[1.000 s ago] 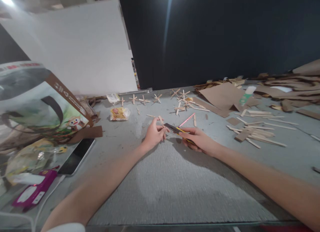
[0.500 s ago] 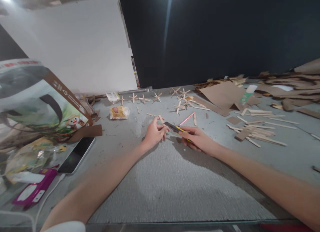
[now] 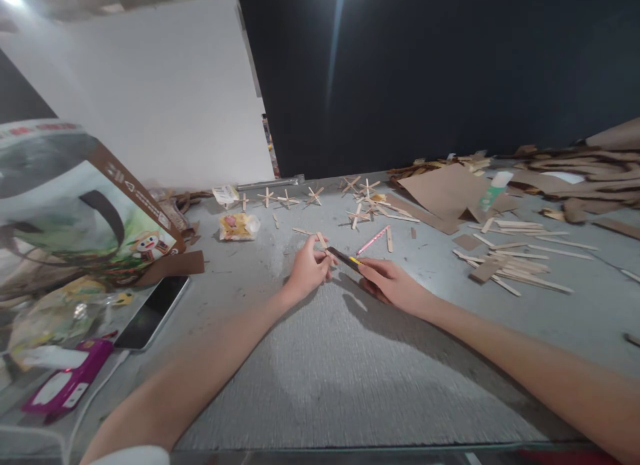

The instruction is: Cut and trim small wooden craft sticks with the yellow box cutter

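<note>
Your left hand (image 3: 310,271), mid-frame, pinches a short wooden stick (image 3: 321,241) between thumb and fingers, upper end poking out above them. Your right hand (image 3: 395,281), just right of centre, is wrapped around a black-and-yellow cutter (image 3: 345,258) whose dark front end points left at the stick; can't tell if the blade touches it. Both hands are just above the grey table (image 3: 325,385). Containers: the big printed bag (image 3: 65,205) fills the left of the frame, standing, brown edge, cartoon figure low on it, contents hidden. Below it, lower left, a crumpled clear plastic bag (image 3: 50,325), yellowish, contents too blurred to name. Left of upper centre, a small yellow packet (image 3: 239,227) lies flat, contents unclear, with a white packet (image 3: 225,195) just behind it. The glue bottle (image 3: 495,190), green and white, leans tilted at right by a brown cardboard sheet (image 3: 440,191); fill level not readable. Crossed-stick pieces (image 3: 289,199) run along the back, upper middle; a pink patterned stick (image 3: 373,240) is just beyond your right hand. Loose sticks (image 3: 530,271) lie spread at right. Phone (image 3: 153,313) and purple device (image 3: 67,378) sit lower left.
</note>
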A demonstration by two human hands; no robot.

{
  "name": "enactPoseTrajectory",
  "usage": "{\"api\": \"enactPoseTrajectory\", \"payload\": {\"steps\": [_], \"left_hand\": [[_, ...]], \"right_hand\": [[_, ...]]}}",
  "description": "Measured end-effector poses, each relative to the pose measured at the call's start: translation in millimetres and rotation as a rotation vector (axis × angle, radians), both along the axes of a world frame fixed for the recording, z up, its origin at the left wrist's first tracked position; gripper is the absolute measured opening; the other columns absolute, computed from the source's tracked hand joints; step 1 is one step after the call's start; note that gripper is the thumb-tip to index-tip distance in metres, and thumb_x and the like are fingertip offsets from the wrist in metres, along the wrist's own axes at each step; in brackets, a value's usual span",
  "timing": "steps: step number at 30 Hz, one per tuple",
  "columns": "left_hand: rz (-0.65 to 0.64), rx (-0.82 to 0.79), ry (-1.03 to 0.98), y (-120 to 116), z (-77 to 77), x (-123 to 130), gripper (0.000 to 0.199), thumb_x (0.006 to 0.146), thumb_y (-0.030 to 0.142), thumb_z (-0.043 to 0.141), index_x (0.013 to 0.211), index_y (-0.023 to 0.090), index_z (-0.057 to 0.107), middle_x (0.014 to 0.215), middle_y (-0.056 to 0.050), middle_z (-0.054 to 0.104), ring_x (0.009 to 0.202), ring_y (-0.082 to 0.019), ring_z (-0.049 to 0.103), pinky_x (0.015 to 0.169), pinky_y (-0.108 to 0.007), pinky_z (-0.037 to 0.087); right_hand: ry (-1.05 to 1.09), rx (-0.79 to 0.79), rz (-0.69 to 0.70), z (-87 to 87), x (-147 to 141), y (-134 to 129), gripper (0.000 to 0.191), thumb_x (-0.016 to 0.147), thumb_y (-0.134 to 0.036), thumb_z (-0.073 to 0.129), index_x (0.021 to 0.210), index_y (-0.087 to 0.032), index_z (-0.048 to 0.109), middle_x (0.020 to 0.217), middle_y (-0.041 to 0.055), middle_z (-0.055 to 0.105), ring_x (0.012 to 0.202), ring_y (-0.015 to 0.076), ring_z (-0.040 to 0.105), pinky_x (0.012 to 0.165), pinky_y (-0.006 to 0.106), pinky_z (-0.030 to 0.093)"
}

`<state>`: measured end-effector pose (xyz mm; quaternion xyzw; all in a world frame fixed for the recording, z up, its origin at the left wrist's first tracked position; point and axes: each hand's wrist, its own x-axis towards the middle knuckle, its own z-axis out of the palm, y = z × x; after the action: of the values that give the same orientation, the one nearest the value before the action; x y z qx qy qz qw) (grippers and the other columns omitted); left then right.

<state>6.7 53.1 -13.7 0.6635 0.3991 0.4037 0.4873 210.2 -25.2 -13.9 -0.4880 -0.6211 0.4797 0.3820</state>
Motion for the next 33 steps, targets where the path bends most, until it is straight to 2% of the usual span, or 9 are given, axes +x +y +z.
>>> {"api": "enactPoseTrajectory", "payload": {"steps": [2,7,11,18,23,30,33], "left_hand": [[0.007,0.019,0.001,0.1,-0.6,-0.5,0.038,0.087,0.030,0.070,0.116,0.021,0.048,0.075,0.002,0.072,0.042,-0.010,0.058,0.041,-0.020,0.040],[0.010,0.050,0.016,0.2,-1.8,-1.1,0.036,0.088,0.032,0.069,0.116,0.021,0.049,0.075,0.002,0.072,0.043,-0.010,0.058,0.042,-0.020,0.041],[0.004,0.084,0.033,-0.5,-2.0,-1.3,0.032,0.091,0.034,0.066,0.115,0.022,0.049,0.076,0.001,0.073,0.044,-0.010,0.058,0.044,-0.020,0.041],[-0.003,0.173,0.110,-1.4,-5.4,-3.9,0.024,0.093,0.028,0.060,0.115,0.023,0.052,0.078,0.001,0.072,0.049,-0.012,0.061,0.051,-0.022,0.043],[-0.024,0.245,0.137,-4.2,-5.5,-5.2,0.031,0.091,0.025,0.061,0.120,0.022,0.051,0.087,-0.003,0.076,0.058,-0.012,0.063,0.058,-0.022,0.044],[-0.136,0.210,0.123,-11.1,1.6,-9.5,0.046,0.088,0.030,0.064,0.130,0.021,0.048,0.095,-0.006,0.078,0.048,-0.008,0.047,0.051,-0.021,0.034],[-0.147,0.231,0.144,-12.5,2.3,-10.9,0.048,0.087,0.025,0.063,0.132,0.022,0.049,0.103,-0.007,0.078,0.046,-0.006,0.044,0.051,-0.021,0.034]], "right_hand": [[-0.004,0.008,-0.007,1.7,-2.3,-2.7,0.043,0.100,-0.062,0.049,0.096,-0.022,0.064,0.054,-0.0076,0.042,0.043,0.0104,0.036,0.043,0.024,0.027],[-0.050,0.034,0.019,6.1,-4.3,-7.0,0.053,0.098,-0.062,0.049,0.123,-0.020,0.069,0.055,-0.0075,0.038,0.045,0.0126,0.032,0.046,0.025,0.026],[-0.131,0.133,0.006,6.2,-2.6,-7.8,0.052,0.100,-0.056,0.048,0.131,-0.021,0.071,0.061,-0.0049,0.041,0.051,0.0138,0.034,0.050,0.026,0.027],[-0.188,0.198,-0.017,13.3,-2.8,-11.3,0.050,0.099,-0.054,0.047,0.122,-0.021,0.076,0.061,-0.0032,0.043,0.055,0.0158,0.037,0.054,0.027,0.031],[-0.183,0.186,-0.020,13.1,-2.4,-13.0,0.048,0.099,-0.054,0.047,0.118,-0.020,0.075,0.061,-0.0035,0.043,0.056,0.0155,0.037,0.054,0.027,0.030],[-0.199,0.208,-0.065,12.2,-0.5,-15.0,0.046,0.099,-0.053,0.048,0.113,-0.020,0.077,0.059,-0.0032,0.042,0.055,0.0160,0.035,0.054,0.028,0.030],[-0.223,0.232,-0.091,11.2,0.0,-16.3,0.043,0.099,-0.052,0.049,0.107,-0.022,0.078,0.063,-0.0011,0.050,0.057,0.0168,0.038,0.056,0.028,0.033]]}}
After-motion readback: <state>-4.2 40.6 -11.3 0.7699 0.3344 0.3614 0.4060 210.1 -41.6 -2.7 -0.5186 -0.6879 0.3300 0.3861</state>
